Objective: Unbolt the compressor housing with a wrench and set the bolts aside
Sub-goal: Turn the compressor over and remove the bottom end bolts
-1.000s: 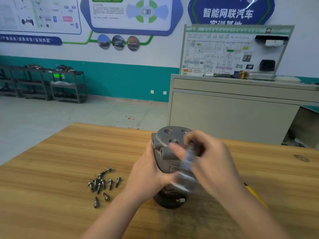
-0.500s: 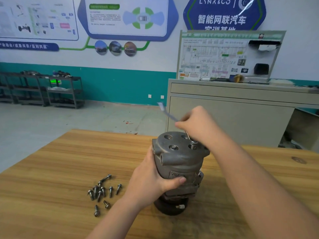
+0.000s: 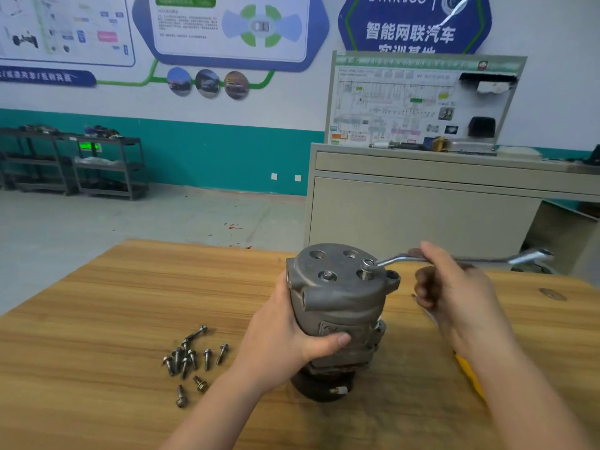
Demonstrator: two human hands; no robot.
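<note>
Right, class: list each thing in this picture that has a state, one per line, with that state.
Compressor: upright on the table, gripped by the left hand.
Wrench: socket end seated on a top bolt, shaft held by the right hand.
Loose bolts: removed, lying clustered on the table.

Room, workshop or training hall.
- Rear wall (image 3: 292, 102): white above, teal band (image 3: 201, 157) along the base; two white sockets (image 3: 285, 177) set in the band.
- Wall graphics: blue-bordered information panels (image 3: 227, 27) linked by a green line, three round photo discs (image 3: 207, 83), and a blue hexagonal sign (image 3: 414, 24) with white Chinese lettering.
- Floor (image 3: 130, 222): pale grey concrete, red specks near the middle.
- Dark metal shelving racks (image 3: 81, 164) at far left, loaded with parts; a green lit display on one.
- Beige cabinet (image 3: 422, 216) at right, carrying an upright wiring-diagram board (image 3: 422, 102).
- Wood-grain surface (image 3: 97, 319) in the foreground.
- Lighting even and soft.
</note>
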